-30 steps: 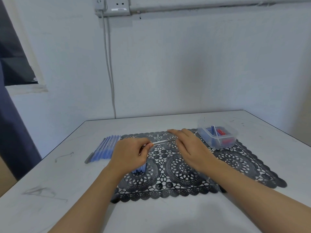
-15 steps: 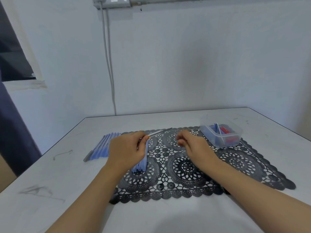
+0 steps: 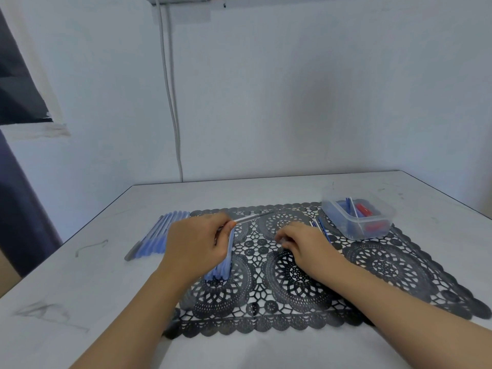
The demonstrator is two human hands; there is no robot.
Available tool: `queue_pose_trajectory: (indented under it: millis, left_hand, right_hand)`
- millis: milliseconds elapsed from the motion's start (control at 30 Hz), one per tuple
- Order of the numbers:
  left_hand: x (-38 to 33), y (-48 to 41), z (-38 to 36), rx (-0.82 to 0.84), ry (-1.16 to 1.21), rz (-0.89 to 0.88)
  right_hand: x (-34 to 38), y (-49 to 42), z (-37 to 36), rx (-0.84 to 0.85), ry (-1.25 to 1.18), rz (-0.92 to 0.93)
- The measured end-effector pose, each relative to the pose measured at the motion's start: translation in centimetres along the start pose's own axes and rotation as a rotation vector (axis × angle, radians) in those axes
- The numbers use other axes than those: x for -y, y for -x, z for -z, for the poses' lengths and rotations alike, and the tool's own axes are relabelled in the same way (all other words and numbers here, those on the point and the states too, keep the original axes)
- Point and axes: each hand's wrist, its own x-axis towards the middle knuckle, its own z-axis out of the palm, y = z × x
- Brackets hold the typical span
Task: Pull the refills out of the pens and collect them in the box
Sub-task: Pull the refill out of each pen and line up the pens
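**Inventory, single head view**

1. Left hand, centre-left of frame. Fingers curled. Thumb & forefinger pinch a clear pen, which slants up-right above the mat w/ its dark tip toward frame centre. Same hand also grips a blue bundle of pens, sticking out below the palm, lower ends on the mat.
2. Right hand, frame centre. Knuckles up, fingers curled down onto the mat. Tips blurred, so can't tell if they hold anything.
3. Box, clear plastic, open-topped, on the upper-right part of the mat. Inside: blue sticks, red pieces and one thin pale rod leaning. Too small to tell which are refills.
4. Loose blue sticks lie on the mat between right hand & box, just beside the hand.
5. Row of blue pens, side by side on the counter, left of the mat. The near end is partly hidden by the left hand.
6. Mat — black lace pattern, spread over the middle of the counter.
7. Counter — white, w/ grey scuff marks at lower left of frame.
8. Cable, pale, runs down the wall upper centre-left and ends behind the counter's far edge.
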Motion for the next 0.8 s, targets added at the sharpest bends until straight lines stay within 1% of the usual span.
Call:
queue_pose_trajectory:
  millis: [200, 500, 567, 700, 800]
  left_hand:
    - [0.4, 0.2, -0.6, 0.025, 0.011, 0.009]
    - [0.4, 0.4, -1.1, 0.020, 0.030, -0.002]
    - [0.5, 0.4, -1.1, 0.016, 0.025, -0.001]
    - [0.5, 0.4, -1.0, 0.024, 0.013, -0.013]
    - [0.4, 0.3, -0.9, 0.029, -0.008, -0.028]
  right_hand:
    - [0.0, -0.1, -0.4, 0.018, 0.022, -0.001]
    - [0.1, 0.0, -0.2, 0.074, 0.032, -0.009]
    - [0.2, 0.1, 0.0, 0.031, 0.000, -0.024]
    - [0.4, 0.2, 0.5, -0.162, -0.079, -0.069]
    - [0.7, 0.3, 0.7, -0.315, -0.154, -0.015]
